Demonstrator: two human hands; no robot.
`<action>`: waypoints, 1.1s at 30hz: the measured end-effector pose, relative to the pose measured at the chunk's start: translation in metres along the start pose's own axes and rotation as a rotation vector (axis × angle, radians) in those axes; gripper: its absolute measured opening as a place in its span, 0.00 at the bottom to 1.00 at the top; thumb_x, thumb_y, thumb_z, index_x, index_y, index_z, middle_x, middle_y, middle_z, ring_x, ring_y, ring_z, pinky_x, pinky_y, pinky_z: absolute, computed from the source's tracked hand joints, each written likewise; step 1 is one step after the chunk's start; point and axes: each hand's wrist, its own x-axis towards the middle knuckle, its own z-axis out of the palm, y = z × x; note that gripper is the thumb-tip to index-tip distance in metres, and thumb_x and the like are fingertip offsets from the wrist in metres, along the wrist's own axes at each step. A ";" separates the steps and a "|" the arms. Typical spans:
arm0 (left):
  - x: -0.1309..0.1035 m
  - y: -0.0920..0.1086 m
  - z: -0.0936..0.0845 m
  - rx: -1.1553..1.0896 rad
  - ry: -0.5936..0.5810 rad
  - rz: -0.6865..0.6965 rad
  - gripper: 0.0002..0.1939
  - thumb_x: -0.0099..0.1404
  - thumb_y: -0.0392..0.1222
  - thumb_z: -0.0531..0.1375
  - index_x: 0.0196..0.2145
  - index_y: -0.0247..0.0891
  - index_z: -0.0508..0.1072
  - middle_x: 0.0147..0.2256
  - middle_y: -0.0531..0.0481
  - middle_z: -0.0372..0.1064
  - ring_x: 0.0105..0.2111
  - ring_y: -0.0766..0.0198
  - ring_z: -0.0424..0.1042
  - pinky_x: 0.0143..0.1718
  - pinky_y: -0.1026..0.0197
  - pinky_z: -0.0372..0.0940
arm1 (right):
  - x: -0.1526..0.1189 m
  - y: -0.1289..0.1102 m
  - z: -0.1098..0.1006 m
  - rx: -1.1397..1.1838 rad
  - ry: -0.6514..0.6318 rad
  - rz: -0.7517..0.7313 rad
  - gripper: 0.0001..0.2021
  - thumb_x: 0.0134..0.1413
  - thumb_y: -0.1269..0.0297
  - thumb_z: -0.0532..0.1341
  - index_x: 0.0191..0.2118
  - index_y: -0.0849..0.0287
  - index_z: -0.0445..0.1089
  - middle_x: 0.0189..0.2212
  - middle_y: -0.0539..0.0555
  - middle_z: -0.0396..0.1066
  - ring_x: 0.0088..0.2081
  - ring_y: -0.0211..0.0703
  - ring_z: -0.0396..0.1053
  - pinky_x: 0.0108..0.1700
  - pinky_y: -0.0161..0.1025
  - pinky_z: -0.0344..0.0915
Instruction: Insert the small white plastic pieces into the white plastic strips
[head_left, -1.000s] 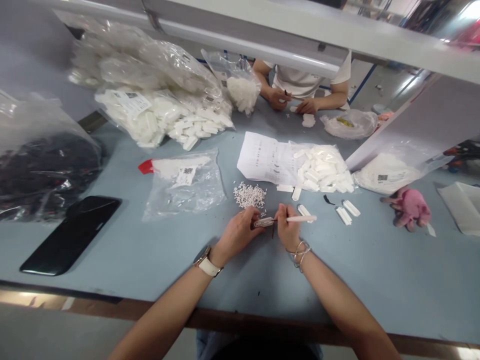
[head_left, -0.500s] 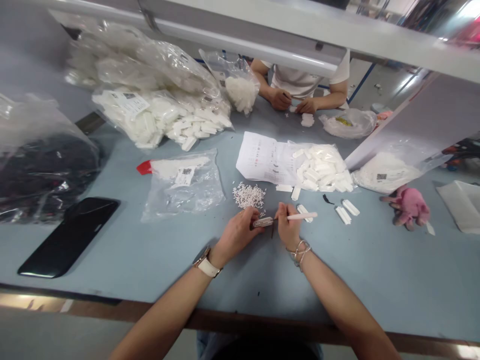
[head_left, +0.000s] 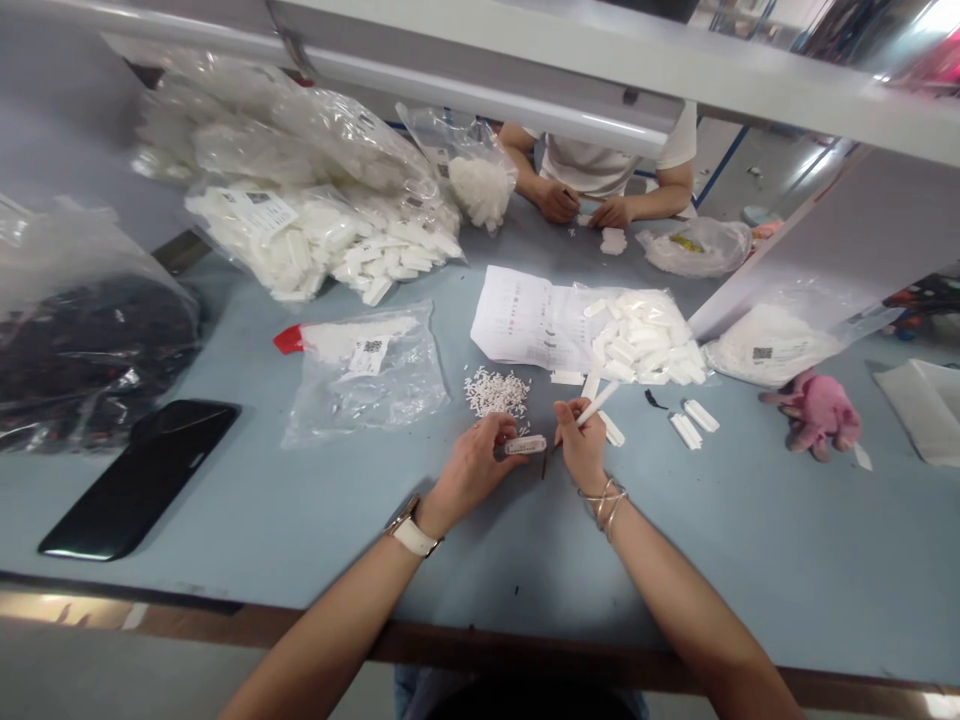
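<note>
Between the thumb and fingers of my left hand (head_left: pixel 480 462) is a small white plastic bar (head_left: pixel 525 445) with a row of dark marks or slots along it. My right hand (head_left: pixel 581 440) grips a white pen-like tool (head_left: pixel 598 404), its handle slanting up to the right and its thin dark tip pointing down, apart from the bar. A thin dark strip (head_left: pixel 544 462) shows just below the bar's right end. Just beyond my left hand lies a pile of tiny white pieces (head_left: pixel 496 392). Beside my right hand rests another white bar (head_left: pixel 611 430), partly hidden.
Printed paper (head_left: pixel 525 318) and a bag of white bars (head_left: pixel 645 335) lie ahead. Large filled bags (head_left: pixel 315 220) crowd the back left. A black phone-like slab (head_left: pixel 139 480) is at left, a pink toy (head_left: pixel 817 412) at right. Across the table a co-worker's hands (head_left: pixel 559 203) work.
My right hand has tilted the tool from nearly level to slanting upward, and its tip has come away from the bar. My left hand keeps holding the bar almost in place.
</note>
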 end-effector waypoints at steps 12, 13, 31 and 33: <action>0.001 -0.006 -0.002 -0.015 0.053 -0.026 0.19 0.54 0.43 0.65 0.41 0.40 0.63 0.31 0.52 0.73 0.29 0.62 0.73 0.31 0.60 0.70 | 0.015 -0.012 -0.015 -0.317 -0.582 0.092 0.20 0.46 0.50 0.63 0.37 0.63 0.74 0.11 0.42 0.56 0.15 0.32 0.54 0.17 0.30 0.49; 0.001 -0.006 -0.002 -0.013 0.062 -0.016 0.19 0.55 0.44 0.65 0.41 0.40 0.63 0.32 0.51 0.73 0.30 0.62 0.73 0.31 0.60 0.70 | 0.016 -0.013 -0.016 -0.352 -0.598 0.075 0.20 0.46 0.50 0.63 0.37 0.63 0.75 0.11 0.42 0.56 0.15 0.32 0.54 0.18 0.31 0.49; -0.001 -0.003 -0.006 0.009 0.131 0.046 0.14 0.62 0.47 0.58 0.42 0.40 0.61 0.31 0.52 0.73 0.27 0.66 0.73 0.30 0.62 0.70 | 0.050 -0.067 -0.087 -0.638 -0.290 -0.046 0.15 0.51 0.53 0.59 0.32 0.59 0.75 0.14 0.45 0.62 0.18 0.34 0.58 0.24 0.32 0.53; -0.001 -0.003 -0.006 0.006 0.123 0.047 0.14 0.62 0.46 0.58 0.43 0.40 0.61 0.31 0.52 0.73 0.26 0.66 0.72 0.30 0.62 0.70 | 0.058 -0.073 -0.122 -0.753 -0.138 0.017 0.16 0.50 0.53 0.59 0.31 0.60 0.76 0.13 0.46 0.63 0.18 0.36 0.60 0.25 0.33 0.55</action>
